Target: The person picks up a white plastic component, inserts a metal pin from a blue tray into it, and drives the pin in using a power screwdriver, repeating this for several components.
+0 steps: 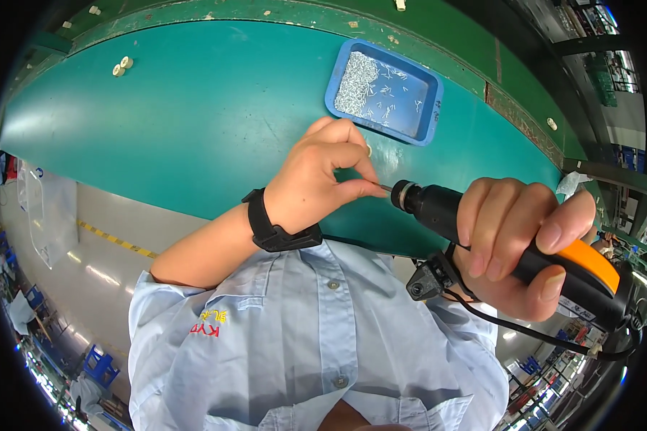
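My right hand (514, 241) is wrapped around a black electric screwdriver (438, 208) with an orange panel, its nose pointing left. From its chuck a thin bit (386, 187) reaches my left hand (320, 169), where thumb and forefinger pinch together at the tip. Whether a screw sits on the bit's end is hidden by the fingers. A small pale piece (369, 151) shows beside the curled fingers; I cannot tell what it is. Just beyond the left hand, a blue tray (433, 118) holds many small silvery screws (356, 82), heaped at its left side.
Two cream cylindrical pieces (122, 66) stand at the far left of the green table (194, 108). A black cable (510, 327) trails from the screwdriver on the right. Along the far edge runs a green ledge (467, 43) with a few small pale pieces.
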A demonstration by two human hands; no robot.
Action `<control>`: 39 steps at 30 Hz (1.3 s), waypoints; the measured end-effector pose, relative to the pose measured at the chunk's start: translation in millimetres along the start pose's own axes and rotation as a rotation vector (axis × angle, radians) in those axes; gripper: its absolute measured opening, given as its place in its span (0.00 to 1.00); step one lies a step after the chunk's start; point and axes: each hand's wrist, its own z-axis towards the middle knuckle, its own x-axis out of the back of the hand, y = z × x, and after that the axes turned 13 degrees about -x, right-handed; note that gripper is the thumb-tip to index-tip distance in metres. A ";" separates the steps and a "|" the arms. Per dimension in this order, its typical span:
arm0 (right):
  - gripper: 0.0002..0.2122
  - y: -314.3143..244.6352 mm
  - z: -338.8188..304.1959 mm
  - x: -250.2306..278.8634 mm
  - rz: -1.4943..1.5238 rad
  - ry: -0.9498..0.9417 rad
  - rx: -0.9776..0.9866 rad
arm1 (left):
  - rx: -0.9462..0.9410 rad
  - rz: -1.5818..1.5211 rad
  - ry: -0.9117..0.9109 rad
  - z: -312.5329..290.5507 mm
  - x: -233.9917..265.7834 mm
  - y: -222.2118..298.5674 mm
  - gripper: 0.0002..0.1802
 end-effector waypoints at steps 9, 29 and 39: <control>0.13 3.9 5.7 1.5 -0.027 -0.049 -0.108 | 0.065 -0.268 0.009 -9.3 -12.2 -13.7 0.12; 0.13 0.0 9.3 -0.9 -0.062 -0.050 -0.083 | -0.062 0.016 -0.015 -2.0 -1.6 -5.1 0.10; 0.13 22.7 17.6 2.2 -0.084 0.155 -0.030 | 0.079 0.034 -0.011 1.8 -3.8 -24.5 0.17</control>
